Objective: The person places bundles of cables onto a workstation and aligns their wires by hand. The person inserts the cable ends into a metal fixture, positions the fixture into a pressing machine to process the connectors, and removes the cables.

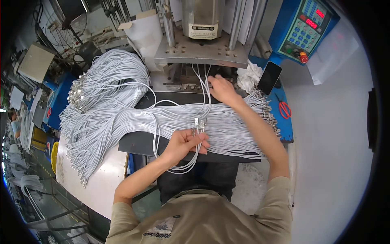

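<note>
Head view: left hand (183, 144) pinches white cables (188, 167) near metal connectors (196, 121), probably to bunch them, but can't tell what right hand (222, 89) grips.

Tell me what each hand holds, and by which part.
Left hand: white cables, pinched near their metal connectors. Right hand, at the press: cannot tell.

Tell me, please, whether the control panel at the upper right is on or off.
On: the control panel shows red digits glowing in its two small displays.
</note>
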`<state>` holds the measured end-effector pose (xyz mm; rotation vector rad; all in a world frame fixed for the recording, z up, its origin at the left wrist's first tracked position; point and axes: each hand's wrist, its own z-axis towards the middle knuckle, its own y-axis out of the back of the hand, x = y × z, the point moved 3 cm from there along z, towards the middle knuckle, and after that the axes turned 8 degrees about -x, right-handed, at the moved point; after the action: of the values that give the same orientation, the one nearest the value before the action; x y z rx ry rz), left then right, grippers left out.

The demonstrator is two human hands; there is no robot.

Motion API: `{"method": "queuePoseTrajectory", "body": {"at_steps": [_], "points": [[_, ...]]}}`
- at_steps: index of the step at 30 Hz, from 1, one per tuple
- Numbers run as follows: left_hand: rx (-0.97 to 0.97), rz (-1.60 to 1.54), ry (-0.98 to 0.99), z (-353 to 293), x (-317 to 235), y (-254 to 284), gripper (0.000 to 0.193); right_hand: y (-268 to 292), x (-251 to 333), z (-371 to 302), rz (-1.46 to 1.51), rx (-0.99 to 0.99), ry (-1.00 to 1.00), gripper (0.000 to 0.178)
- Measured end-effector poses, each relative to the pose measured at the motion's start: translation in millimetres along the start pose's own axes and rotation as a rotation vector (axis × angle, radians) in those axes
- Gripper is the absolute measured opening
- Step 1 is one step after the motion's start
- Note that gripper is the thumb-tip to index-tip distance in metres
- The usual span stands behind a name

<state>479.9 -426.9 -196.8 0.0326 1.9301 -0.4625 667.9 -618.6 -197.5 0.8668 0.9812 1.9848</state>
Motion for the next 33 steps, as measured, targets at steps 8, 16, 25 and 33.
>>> {"method": "queuePoseTrajectory", "body": {"at_steps": [8,16,25,33], "points": [[-0.079,-0.075,-0.018,-5.5,3.0,-2.0,0.025,26.1,23.2,-22.3,-0.284,0.091,0.031,0.029],[-0.088,-0.004,-0.068,-7.0,7.8,-5.1,0.02,87.1,15.7,-78.6,0.745,0.507,-0.843,0.026],[-0.076,0.374,-0.187,-20.7,-3.7,-12.2,0.015,110.9,76.0,-84.0,1.011,0.602,-0.641,0.036],[-0.028,0.308,-0.112,-20.3,-7.8,-10.3,0.014,100.5,73.2,-89.6,1.009,0.641,-0.615,0.039]]}}
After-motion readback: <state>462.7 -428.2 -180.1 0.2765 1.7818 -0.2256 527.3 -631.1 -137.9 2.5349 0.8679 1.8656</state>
